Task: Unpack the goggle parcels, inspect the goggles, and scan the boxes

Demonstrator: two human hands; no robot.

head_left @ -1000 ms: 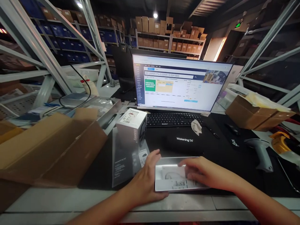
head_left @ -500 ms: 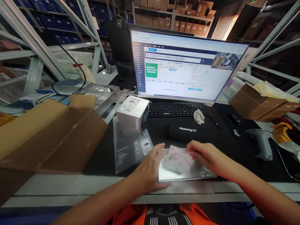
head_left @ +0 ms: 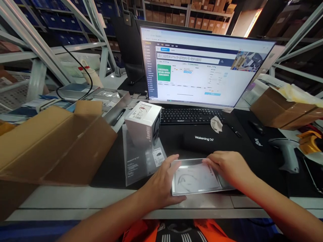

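A shallow silvery box [head_left: 174,181] lies level at the front edge of the desk. Inside it rests a white leaflet [head_left: 195,183] with a line drawing of a headset. My left hand [head_left: 164,183] grips the box's left end, thumb below and fingers over the far side. My right hand [head_left: 227,168] is closed at the leaflet's far right corner, covering part of the box's right end. Behind the box is a black case [head_left: 199,143] marked Wakening. To the left, a white Wakening carton [head_left: 141,126] stands on a clear printed plastic bag [head_left: 136,171].
An open cardboard box [head_left: 58,141] takes up the left side. A monitor [head_left: 191,77] and keyboard [head_left: 189,116] stand at the back. On the right are a handheld scanner [head_left: 286,154], a mouse [head_left: 256,127] and a brown carton [head_left: 275,107]. A crumpled paper [head_left: 216,124] lies by the keyboard.
The leaflet, tilted above the box in my right hand before, has gone down flat into it. My right hand has shifted slightly right. My left hand keeps its grip.
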